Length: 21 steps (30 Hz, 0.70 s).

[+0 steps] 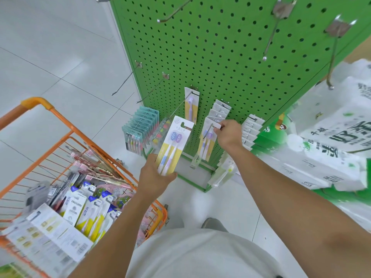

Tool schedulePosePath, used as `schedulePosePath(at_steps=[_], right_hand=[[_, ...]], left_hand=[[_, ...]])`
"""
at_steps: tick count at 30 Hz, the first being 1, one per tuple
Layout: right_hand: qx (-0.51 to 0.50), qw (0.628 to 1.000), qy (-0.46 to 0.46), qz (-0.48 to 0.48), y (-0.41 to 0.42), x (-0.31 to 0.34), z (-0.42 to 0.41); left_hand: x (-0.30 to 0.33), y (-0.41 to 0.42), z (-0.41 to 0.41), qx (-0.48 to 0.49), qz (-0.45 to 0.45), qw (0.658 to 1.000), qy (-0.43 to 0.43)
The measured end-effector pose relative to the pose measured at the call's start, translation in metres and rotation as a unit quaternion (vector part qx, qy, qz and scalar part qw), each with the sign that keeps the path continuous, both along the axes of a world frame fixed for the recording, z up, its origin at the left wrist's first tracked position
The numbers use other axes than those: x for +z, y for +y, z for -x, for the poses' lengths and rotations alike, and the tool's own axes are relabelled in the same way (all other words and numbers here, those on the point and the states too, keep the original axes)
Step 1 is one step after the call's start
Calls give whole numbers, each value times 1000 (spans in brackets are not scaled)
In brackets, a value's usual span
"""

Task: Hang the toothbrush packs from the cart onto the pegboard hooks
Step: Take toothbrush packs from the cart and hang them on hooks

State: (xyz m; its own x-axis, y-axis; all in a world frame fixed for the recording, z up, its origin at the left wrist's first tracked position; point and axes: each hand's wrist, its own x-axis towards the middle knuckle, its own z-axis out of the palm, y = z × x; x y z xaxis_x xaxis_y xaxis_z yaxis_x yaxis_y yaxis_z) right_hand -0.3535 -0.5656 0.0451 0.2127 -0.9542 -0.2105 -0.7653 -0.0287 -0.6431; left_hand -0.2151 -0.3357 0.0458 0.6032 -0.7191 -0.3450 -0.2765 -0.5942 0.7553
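My left hand point(155, 173) grips the bottom of a yellow-and-white toothbrush pack point(174, 143), held upright before the green pegboard point(220, 57). My right hand point(229, 135) pinches the top tab of a matching pack point(206, 141) at the tip of a metal hook point(208, 130) that carries several white-backed packs. One purple-brush pack point(191, 105) hangs alone on the hook just left of it. A row of teal packs point(140, 129) hangs further left. The orange cart point(60, 125) at lower left holds many more toothbrush packs point(86, 207).
Several bare hooks point(270, 39) jut from the upper pegboard. More white packs point(252, 131) hang at the board's right edge. Bagged tissue bundles point(331, 127) are stacked to the right. Grey tiled floor point(50, 57) lies on the left, beyond the cart.
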Motion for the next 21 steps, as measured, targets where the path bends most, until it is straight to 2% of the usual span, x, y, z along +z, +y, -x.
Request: schedulePosePath(at_steps=[5,9,11,14,16,21], right_hand=[[17,999,-3,41,-4,4,8],[-4,997,-50,51,15,21,22],[21,991,-128,-20,36,34,27],[18,930,-288,-227,59,47,29],[12,919,-310,-244,60,46,31],[0,932,-290,-218,55,40,33]], left_hand=[[-2,-6,4,-22,-8,1000,4],[-3,-14,10,-40,-10,999,7],[-5,-18,13,-56,-8,998,4],[-8,-23,13,-75,-13,997,-7],[-10,-25,12,-91,-13,996,-12],[-15,-26,15,-127,-5,992,-14]])
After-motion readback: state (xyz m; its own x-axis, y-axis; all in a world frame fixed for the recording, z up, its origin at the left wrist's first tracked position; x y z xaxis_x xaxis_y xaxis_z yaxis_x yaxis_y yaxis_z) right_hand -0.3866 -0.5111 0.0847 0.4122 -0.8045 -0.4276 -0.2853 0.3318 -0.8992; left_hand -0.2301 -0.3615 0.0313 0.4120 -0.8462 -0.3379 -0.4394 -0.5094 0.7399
